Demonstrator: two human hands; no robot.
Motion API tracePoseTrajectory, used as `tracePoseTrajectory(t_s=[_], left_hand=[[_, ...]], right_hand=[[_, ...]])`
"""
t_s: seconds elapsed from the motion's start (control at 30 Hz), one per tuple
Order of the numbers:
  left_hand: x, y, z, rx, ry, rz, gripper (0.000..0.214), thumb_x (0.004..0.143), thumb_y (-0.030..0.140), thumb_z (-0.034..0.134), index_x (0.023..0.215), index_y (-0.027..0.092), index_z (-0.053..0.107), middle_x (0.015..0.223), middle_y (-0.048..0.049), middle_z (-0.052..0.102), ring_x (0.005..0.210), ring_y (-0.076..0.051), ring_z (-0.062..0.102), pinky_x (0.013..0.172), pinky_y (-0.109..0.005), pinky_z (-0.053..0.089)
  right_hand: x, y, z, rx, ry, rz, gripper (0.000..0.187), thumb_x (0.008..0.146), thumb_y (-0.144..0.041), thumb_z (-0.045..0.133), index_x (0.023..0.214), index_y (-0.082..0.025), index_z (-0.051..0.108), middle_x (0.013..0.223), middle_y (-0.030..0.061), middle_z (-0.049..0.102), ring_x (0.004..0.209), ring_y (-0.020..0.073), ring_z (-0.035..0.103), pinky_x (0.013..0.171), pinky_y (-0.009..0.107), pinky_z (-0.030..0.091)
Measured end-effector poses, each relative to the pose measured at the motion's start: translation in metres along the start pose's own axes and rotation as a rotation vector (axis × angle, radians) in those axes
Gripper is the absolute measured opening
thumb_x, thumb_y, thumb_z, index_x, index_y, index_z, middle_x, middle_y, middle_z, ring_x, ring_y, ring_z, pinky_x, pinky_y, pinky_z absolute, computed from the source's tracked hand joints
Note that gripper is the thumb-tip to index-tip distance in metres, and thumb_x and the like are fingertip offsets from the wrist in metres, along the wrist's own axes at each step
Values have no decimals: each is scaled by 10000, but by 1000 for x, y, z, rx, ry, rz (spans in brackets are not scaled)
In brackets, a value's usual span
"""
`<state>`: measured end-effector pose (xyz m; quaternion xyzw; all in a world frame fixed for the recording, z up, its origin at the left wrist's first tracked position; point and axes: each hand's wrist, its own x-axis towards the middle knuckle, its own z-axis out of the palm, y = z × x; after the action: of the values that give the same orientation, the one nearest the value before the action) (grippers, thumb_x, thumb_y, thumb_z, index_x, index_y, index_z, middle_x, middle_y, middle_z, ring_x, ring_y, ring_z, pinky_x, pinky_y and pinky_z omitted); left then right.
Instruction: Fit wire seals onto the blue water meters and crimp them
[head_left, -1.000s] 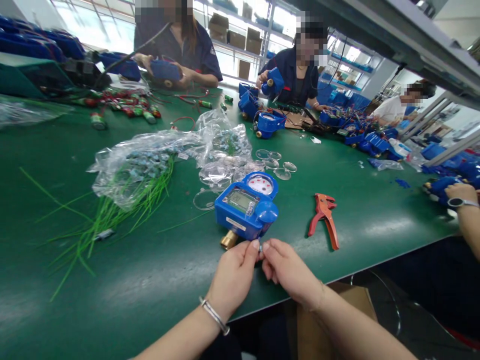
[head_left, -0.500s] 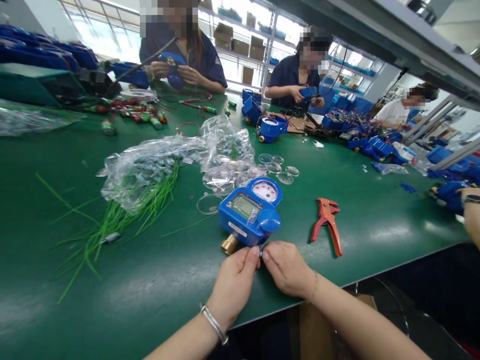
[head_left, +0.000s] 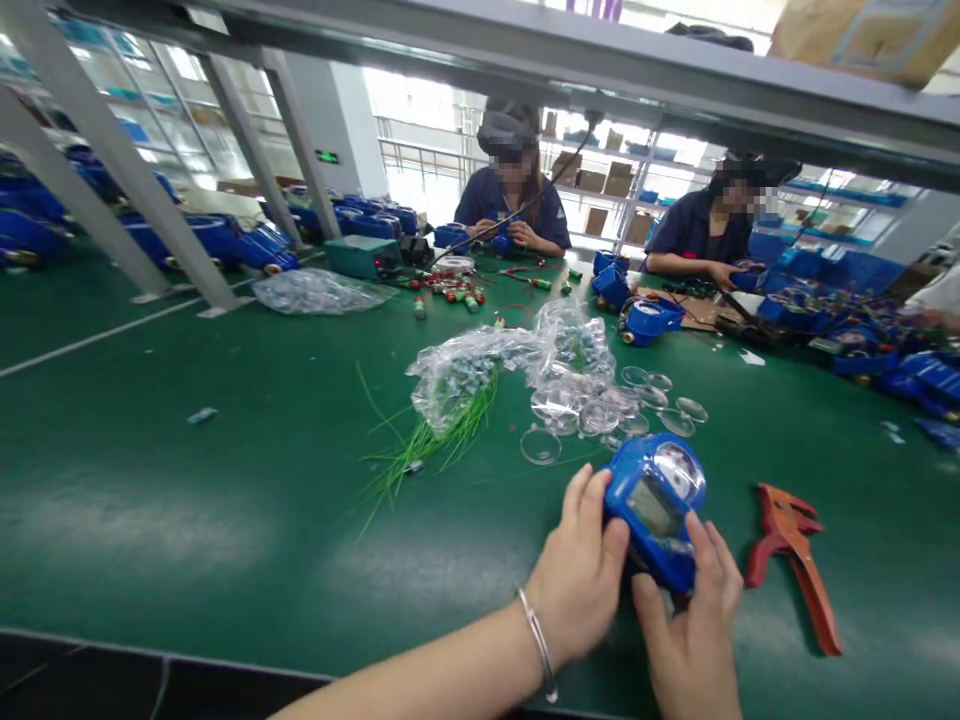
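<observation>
A blue water meter with a grey display and a round dial is lifted just above the green table, tilted toward me. My left hand grips its left side, fingers over the top edge. My right hand cups it from below and from the right. A thin bracelet circles my left wrist.
Orange-red pliers lie right of my hands. Clear round lenses and plastic bags with green ties lie beyond the meter. Two co-workers sit across the table among more blue meters. Grey frame posts stand at left.
Both hands left the small part at the meter's near edge and picked the meter up off the table. The camera swung left, showing more of the table's left side.
</observation>
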<state>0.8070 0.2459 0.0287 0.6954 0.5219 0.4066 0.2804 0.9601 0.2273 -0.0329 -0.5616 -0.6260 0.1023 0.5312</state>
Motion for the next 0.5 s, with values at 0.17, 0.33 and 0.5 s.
tracePoseTrajectory(t_s=[0.17,0.33,0.5], left_hand=[[-12,10,21,-24,-208,35,540,925,274,356,1418,159,167,1456,-137,211,1209,-224,439,1025,-348,391],[23,-21,-33,581,-23,198,324,864,194,498,1187,189,487,1157,-81,498,1020,-205,513,901,-334,450],[74,-52,-51,752,24,249,156,823,233,588,962,171,619,993,-103,529,927,-265,478,796,-407,420]], right_hand=[[56,31,-34,7,-71,-11,569,812,-468,525,1302,-211,392,1294,129,404,1203,317,388,987,522,309],[83,51,-57,-4,-210,-72,605,769,-449,608,1297,-239,398,1347,102,376,1261,288,335,1042,498,271],[68,45,-42,286,-75,75,794,782,-407,613,1402,-255,141,1449,132,222,1298,271,313,1039,477,305]])
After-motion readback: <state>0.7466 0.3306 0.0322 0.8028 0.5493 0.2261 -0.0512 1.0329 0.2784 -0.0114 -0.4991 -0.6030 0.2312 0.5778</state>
